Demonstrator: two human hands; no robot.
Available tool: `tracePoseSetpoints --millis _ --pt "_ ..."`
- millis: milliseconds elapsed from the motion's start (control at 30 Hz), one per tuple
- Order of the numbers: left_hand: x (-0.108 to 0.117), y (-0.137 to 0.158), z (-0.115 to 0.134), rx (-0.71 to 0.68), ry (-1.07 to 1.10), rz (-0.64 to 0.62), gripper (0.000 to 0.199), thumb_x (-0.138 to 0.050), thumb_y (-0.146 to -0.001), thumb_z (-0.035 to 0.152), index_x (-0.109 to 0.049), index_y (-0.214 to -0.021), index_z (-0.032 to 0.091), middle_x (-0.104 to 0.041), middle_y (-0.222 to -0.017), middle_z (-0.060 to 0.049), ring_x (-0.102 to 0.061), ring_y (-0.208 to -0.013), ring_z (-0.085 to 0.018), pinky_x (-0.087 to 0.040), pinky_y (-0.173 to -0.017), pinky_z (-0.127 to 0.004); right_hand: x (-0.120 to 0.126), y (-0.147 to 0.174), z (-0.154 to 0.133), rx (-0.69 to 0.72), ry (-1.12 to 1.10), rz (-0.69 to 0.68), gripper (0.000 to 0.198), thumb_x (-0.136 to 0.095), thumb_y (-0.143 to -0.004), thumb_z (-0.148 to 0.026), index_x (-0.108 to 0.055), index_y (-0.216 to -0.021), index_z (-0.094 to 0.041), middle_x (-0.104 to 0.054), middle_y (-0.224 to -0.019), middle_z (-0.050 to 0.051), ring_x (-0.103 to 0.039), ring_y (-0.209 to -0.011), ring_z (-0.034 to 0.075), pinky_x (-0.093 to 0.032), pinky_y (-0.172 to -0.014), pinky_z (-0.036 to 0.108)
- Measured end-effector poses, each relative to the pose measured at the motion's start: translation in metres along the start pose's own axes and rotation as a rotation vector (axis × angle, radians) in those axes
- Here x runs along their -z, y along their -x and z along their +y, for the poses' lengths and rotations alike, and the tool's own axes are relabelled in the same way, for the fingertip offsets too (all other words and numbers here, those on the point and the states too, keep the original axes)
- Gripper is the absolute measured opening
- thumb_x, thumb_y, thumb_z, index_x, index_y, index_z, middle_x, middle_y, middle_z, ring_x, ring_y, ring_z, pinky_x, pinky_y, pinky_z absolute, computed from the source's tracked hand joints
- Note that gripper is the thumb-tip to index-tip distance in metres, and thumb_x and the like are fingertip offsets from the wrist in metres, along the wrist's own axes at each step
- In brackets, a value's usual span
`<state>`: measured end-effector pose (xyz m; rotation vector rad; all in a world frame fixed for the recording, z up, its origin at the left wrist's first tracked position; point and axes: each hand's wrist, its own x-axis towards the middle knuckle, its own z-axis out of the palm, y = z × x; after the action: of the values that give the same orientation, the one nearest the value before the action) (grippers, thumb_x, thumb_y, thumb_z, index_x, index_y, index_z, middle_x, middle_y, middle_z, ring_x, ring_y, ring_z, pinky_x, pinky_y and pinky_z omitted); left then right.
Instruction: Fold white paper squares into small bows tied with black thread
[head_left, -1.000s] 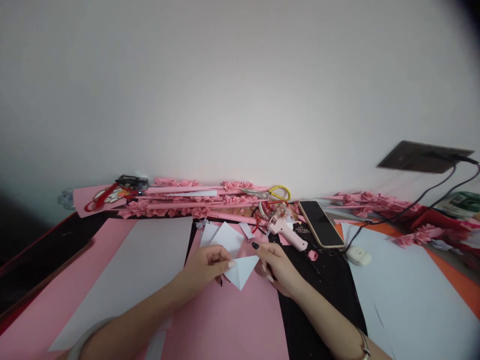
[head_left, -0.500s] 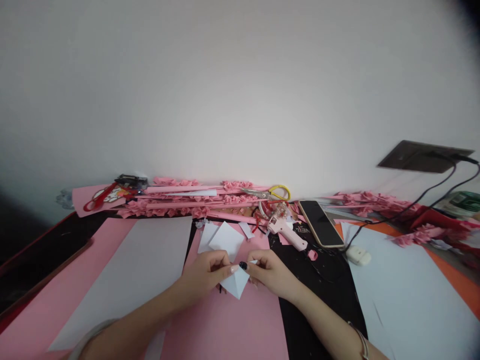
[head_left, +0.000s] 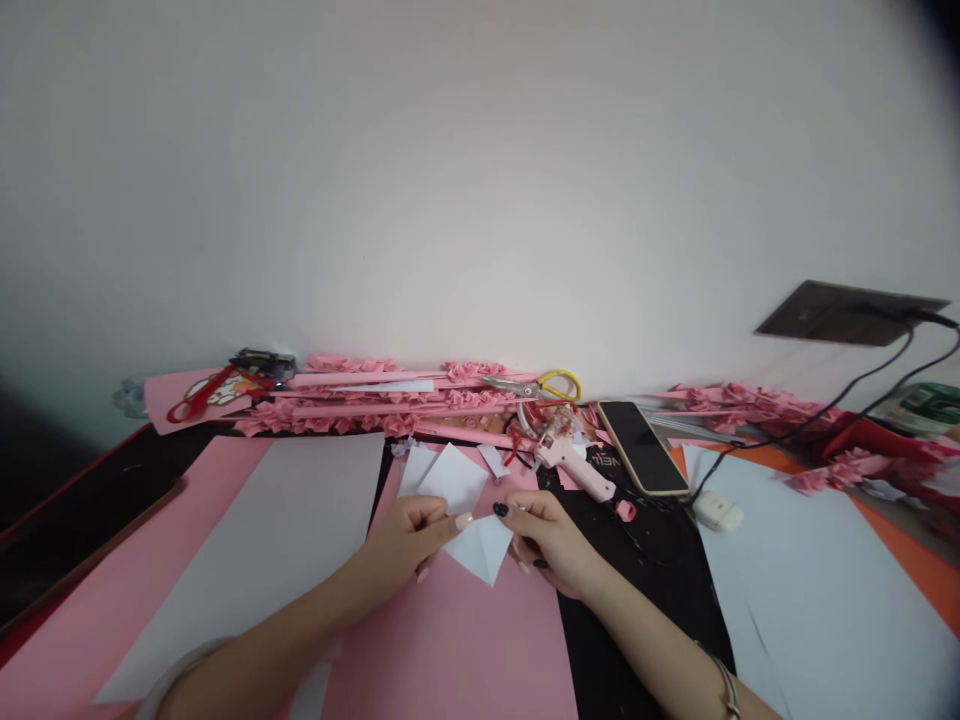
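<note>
Between my two hands is a small white piece of paper (head_left: 484,552) with a crease down its middle and a corner pointing toward me. My left hand (head_left: 416,538) pinches its upper left edge between thumb and fingers. On the other side, my right hand (head_left: 547,538), with dark nail polish on the thumb, pinches the upper right edge. Below the paper lies a pink sheet (head_left: 450,650). Just beyond my hands, white paper squares (head_left: 454,475) overlap on that sheet, with a small white strip (head_left: 493,460) beside them.
A pink glue gun (head_left: 577,465), a phone (head_left: 643,447) and yellow-handled scissors (head_left: 559,385) lie behind my right hand. Pink paper flowers on stems (head_left: 360,410) line the wall. A white case (head_left: 718,511) rests on a white sheet (head_left: 817,600); black cables (head_left: 810,430) hang from the outlet (head_left: 840,312).
Both hands have moved slightly apart, and the white paper has shifted a little up and to the right. More of its creased surface shows now.
</note>
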<state>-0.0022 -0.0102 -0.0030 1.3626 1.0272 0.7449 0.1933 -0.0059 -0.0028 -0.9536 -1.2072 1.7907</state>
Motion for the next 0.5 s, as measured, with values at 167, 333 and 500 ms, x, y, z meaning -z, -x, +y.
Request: tracePoseSetpoints --millis 167,333,500 --pt "0.0 0.003 0.009 -0.071 0.018 0.147 0.027 -0.052 -0.08 0.039 -0.04 -0.064 0.02 -0.042 -0.049 0.009 -0.036 -0.041 -0.006 -0.03 -0.044 -0.018 0.006 -0.004 0.001 0.028 -0.16 0.114 0.028 -0.058 -0.072 -0.023 -0.046 -0.047 -0.016 -0.042 -0.033 -0.006 -0.03 -0.025 0.003 -0.009 -0.031 0.018" --pt "-0.002 0.005 0.01 -0.099 -0.173 0.08 0.044 -0.07 -0.064 0.028 -0.05 -0.103 0.023 -0.055 -0.079 0.003 -0.038 -0.048 -0.006 -0.032 -0.047 -0.018 0.006 -0.004 0.0 -0.001 -0.155 0.111 0.031 -0.058 -0.071 -0.024 -0.045 -0.044 -0.016 -0.039 -0.033 -0.006 -0.033 -0.025 0.004 -0.009 -0.03 0.017" --pt "-0.002 0.007 0.014 -0.142 -0.448 -0.044 0.027 -0.062 -0.071 0.024 -0.063 -0.097 0.022 -0.06 -0.078 0.001 -0.044 -0.057 -0.01 -0.033 -0.054 -0.021 0.004 -0.002 0.0 -0.036 -0.067 0.074 0.033 -0.059 -0.073 -0.028 -0.046 -0.045 -0.015 -0.039 -0.032 -0.006 -0.033 -0.025 0.004 -0.009 -0.029 0.017"
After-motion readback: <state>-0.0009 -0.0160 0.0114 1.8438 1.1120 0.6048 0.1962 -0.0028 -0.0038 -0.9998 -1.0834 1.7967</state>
